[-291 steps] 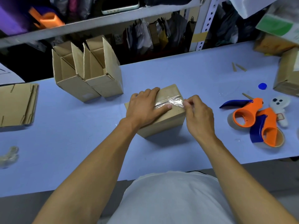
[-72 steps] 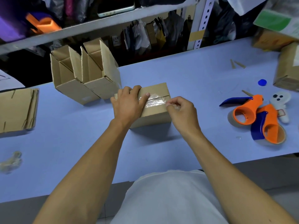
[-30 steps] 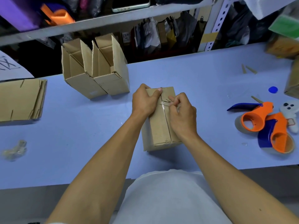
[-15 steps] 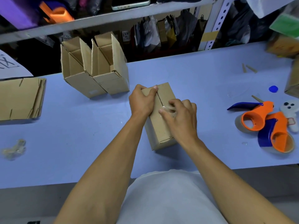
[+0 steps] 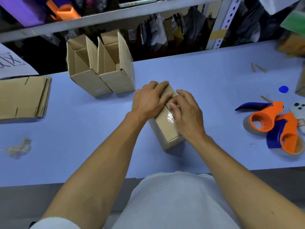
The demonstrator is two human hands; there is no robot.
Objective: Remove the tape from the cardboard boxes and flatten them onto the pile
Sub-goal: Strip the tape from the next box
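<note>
— What lies at the far left of the blue table point(image 5: 214, 83)?

— A pile of flattened cardboard point(image 5: 23, 98), lying flat near the table's left edge. In front of it, nearer the person, sits a crumpled wad of clear tape point(image 5: 19, 147), well apart from everything else.

— And further in?

— Two opened boxes point(image 5: 100, 66) stand upright side by side, touching, with their top flaps raised. They are near the back edge of the table, just left of the hands.

— Where is the box being worked on?

— The closed cardboard box point(image 5: 166, 128) lies on the table in the middle, in front of the person, its long side running away from the body at a slight angle. A strip of clear tape point(image 5: 170, 115) glints along its top seam.

— How are the hands?

— The left hand point(image 5: 148, 101) lies on the far left part of the box top, fingers fairly straight and pressing down, thumb stretched toward the seam. The right hand point(image 5: 188, 113) rests over the right side of the top, fingers curled inward with the tips at the tape near the seam. I cannot tell whether they actually pinch the tape or only pick at it.

— And to the right?

— Two orange and blue tape dispensers point(image 5: 274, 124) lie touching each other. A small blue disc point(image 5: 283, 89) sits beyond them, and a white object with dark dots point(image 5: 299, 108) lies just beside them at the frame's edge.
</note>
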